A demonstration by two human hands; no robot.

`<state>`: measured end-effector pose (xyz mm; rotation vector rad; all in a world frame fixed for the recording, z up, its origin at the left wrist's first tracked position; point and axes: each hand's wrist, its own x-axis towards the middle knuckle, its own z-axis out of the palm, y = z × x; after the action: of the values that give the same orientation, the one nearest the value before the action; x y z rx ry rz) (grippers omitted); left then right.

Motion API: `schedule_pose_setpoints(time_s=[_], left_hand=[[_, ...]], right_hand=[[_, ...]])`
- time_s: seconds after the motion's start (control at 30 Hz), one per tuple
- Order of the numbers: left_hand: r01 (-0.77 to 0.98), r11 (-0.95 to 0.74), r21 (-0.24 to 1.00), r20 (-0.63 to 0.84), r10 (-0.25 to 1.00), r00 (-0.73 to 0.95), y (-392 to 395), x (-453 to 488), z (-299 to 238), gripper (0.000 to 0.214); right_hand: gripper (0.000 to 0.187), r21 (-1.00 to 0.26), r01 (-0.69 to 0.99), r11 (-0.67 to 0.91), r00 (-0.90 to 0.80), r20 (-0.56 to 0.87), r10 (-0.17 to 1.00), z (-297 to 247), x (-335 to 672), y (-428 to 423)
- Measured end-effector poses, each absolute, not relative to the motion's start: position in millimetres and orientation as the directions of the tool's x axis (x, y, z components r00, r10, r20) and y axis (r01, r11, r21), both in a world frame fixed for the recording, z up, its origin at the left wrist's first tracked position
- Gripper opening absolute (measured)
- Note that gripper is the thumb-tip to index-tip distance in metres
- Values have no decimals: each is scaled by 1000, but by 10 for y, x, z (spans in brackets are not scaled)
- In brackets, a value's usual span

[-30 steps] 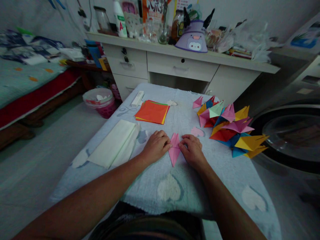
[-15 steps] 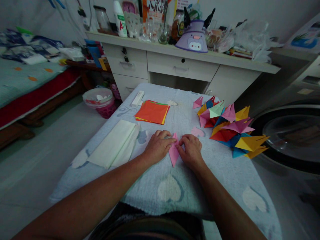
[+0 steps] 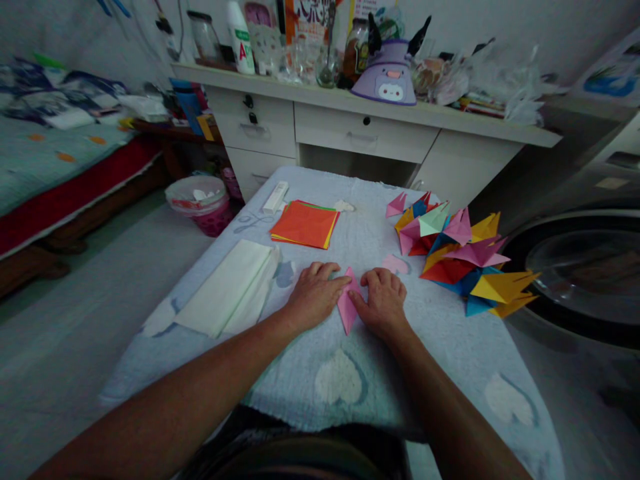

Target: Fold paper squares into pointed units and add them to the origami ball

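Observation:
A pink folded paper piece [image 3: 347,308] lies on the pale blue towel-covered table [image 3: 350,380], pointing toward me. My left hand [image 3: 314,293] rests on its left edge with fingers pressed down on the paper. My right hand [image 3: 383,300] covers its right side, fingers curled and pressing the fold flat. Both hands pin the same pink piece against the table.
A pile of folded paper shapes in several colours [image 3: 457,257] sits at the right. A stack of orange square sheets [image 3: 304,223] and a white stick-shaped object [image 3: 275,197] lie farther back. Folded white paper [image 3: 233,287] lies left. A cluttered desk [image 3: 360,113], pink bin [image 3: 200,200] and bed stand beyond.
My right hand has slid left over the pink paper and now covers more of it. My left hand's fingers have stretched out over its left edge.

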<state>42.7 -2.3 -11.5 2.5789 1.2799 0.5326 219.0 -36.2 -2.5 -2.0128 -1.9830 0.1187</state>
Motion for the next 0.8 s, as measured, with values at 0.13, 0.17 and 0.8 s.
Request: schedule_pose_setpoints(time_s=[0.13, 0.17, 0.8], left_hand=[[730, -594, 337, 215, 804, 554, -34, 430, -90, 35], [732, -594, 335, 215, 804, 554, -36, 429, -85, 35], [694, -600, 399, 236, 798, 554, -13, 426, -110, 35]], right_hand=[[27, -308, 951, -11, 53, 129, 990, -41, 2254, -360], [26, -317, 948, -15, 56, 119, 991, -47, 2271, -360], [14, -420, 907, 44, 26, 159, 987, -35, 2219, -375]])
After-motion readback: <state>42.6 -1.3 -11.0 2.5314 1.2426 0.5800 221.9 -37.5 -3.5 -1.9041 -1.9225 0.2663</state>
